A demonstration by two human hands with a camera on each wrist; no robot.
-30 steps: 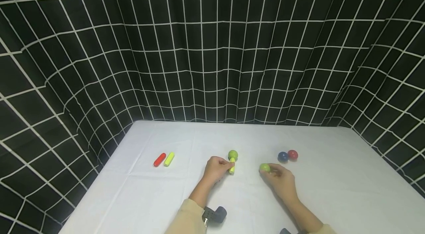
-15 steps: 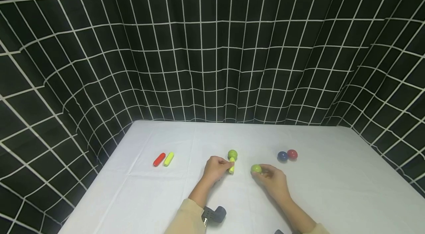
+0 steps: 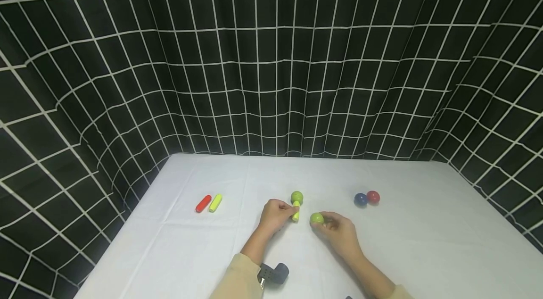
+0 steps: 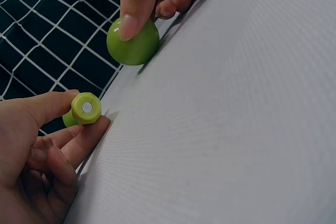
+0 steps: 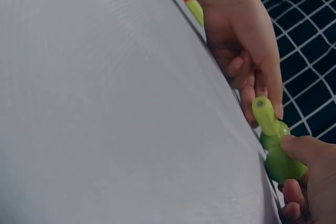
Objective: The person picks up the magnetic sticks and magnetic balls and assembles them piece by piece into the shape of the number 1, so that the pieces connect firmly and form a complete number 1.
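My left hand (image 3: 273,216) pinches a short yellow-green stick (image 3: 295,217) between thumb and fingers. At the stick's far end sits a green ball (image 3: 297,196), touching it in the head view. In the left wrist view the stick's near end (image 4: 86,107) faces the camera, six-sided with a pale round disc at its centre. A second green ball (image 3: 316,218), glossy and smooth, is held in the fingertips of my right hand (image 3: 341,236). It is right of the stick's near end, with a small gap between them. The right wrist view shows this ball (image 5: 282,167) partly covered by my thumb.
To the left on the white-covered table (image 3: 182,256) lie a red stick (image 3: 203,203) and another yellow-green stick (image 3: 215,203), side by side. A blue ball (image 3: 360,200) and a red ball (image 3: 373,197) rest at the right. A black grid-patterned curtain (image 3: 271,77) surrounds the table's back and sides.
My right hand has carried its green ball leftward and slightly nearer to me, closing in on the stick's near end. My left hand, its stick and the far ball have stayed in place.
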